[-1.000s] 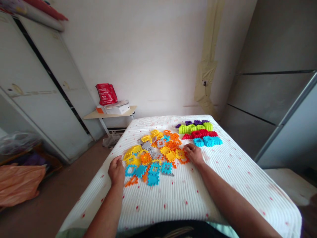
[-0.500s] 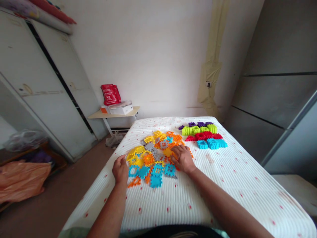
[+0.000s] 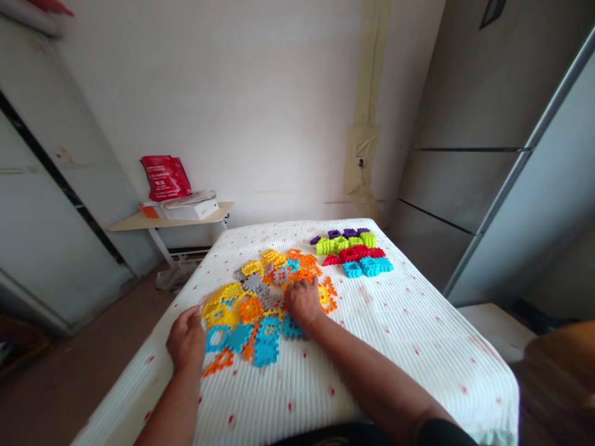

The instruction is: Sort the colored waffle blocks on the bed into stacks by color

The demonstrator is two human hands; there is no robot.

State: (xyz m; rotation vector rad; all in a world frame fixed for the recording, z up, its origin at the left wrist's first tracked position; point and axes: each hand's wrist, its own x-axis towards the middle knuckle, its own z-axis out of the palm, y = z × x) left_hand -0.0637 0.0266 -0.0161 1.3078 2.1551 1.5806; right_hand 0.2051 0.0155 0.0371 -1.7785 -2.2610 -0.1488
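A spread heap of flat, notched plastic building pieces lies on the white bed cover (image 3: 288, 390). It includes yellow pieces (image 3: 218, 310), grey pieces (image 3: 253, 283), orange pieces (image 3: 251, 309) and blue pieces (image 3: 266, 353). My left hand (image 3: 186, 339) is at the heap's left edge, beside the yellow pieces, its fingers curled; what they hold, if anything, is hidden. Over the heap's right part, my right hand (image 3: 304, 301) presses bent fingers down among orange and grey pieces. Its fingertips are covered, so I cannot make out what is in them.
Beyond my right hand stand sorted rows of purple (image 3: 334, 234), lime green (image 3: 341, 244), red (image 3: 356, 253) and blue pieces (image 3: 370, 267). A side table (image 3: 125, 222) at the back left carries a red bag (image 3: 165, 178) and a white box (image 3: 193, 209). A grey cabinet (image 3: 446, 186) flanks the right.
The view has turned to the right, shifting everything leftward. My right hand has moved nearer the middle of the heap and its fingers are more bent. My left hand stays at the left edge.
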